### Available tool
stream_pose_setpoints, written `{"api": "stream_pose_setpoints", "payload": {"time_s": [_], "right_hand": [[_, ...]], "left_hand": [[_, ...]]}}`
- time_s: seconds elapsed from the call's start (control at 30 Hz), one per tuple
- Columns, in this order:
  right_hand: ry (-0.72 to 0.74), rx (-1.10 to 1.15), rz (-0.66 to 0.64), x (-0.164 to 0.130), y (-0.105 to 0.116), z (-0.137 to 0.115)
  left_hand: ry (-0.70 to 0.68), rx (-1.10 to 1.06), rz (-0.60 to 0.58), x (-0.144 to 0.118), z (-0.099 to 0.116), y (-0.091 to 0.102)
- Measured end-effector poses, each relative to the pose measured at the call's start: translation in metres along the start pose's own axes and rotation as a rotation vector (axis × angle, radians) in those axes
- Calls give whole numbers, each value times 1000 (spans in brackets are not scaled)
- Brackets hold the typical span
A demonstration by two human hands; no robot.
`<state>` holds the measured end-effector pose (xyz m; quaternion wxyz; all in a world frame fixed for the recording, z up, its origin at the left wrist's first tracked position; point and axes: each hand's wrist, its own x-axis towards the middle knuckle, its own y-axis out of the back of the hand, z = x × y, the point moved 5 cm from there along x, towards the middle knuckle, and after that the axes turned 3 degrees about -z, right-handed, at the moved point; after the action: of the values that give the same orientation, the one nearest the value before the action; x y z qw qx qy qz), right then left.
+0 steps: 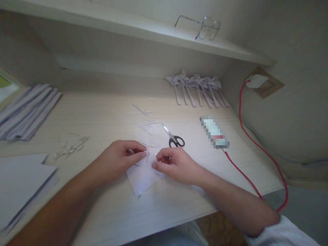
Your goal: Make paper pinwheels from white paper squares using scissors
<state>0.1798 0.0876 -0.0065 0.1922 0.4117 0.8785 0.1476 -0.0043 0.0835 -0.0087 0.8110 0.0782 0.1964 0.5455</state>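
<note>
From the head camera, a pale wooden desk (107,112) fills the view, set under a shelf (143,29) that carries a pair of wire-framed glasses (205,29). A small white sheet of paper (142,177) lies near the front edge of the desk, between the two hands. The left hand (120,160) rests on the sheet's upper left corner with fingertips pressed together, pinching the paper's edge. The right hand (174,164) meets it from the other side, its fingers curled and closed on the same top edge, so the two hands almost touch.

Just behind the right hand lie small scissors (174,138) with black handles, blades shut. Thin paper scraps (145,119) are scattered behind them. At the back, a row of folded paper pieces (197,89) leans against the wall. A blurred-out flat object (214,132) lies to the right, with a red cable (246,176) running from it to a wall socket (263,83). Stacked paper strips (28,109) sit at far left, and larger sheets (20,181) lie at the near left corner.
</note>
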Motion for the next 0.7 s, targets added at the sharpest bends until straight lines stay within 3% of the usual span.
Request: {"api": "stream_pose_setpoints", "payload": {"time_s": [0.13, 0.2, 0.37, 0.43, 0.53, 0.7], "right_hand": [[-34, 19, -30, 2, -2, 3], [-10, -10, 15, 3, 1, 3], [250, -87, 414, -8, 20, -11], [340, -39, 475, -13, 20, -16], [348, 93, 424, -13, 14, -16], [193, 336, 340, -2, 8, -3]], "left_hand": [[-37, -21, 32, 1, 1, -7], [-58, -37, 26, 2, 3, -12], [-54, -19, 35, 2, 4, -17], [-48, -31, 52, 1, 5, -16], [-38, -83, 66, 2, 7, -17], [2, -309, 61, 3, 5, -20]]}}
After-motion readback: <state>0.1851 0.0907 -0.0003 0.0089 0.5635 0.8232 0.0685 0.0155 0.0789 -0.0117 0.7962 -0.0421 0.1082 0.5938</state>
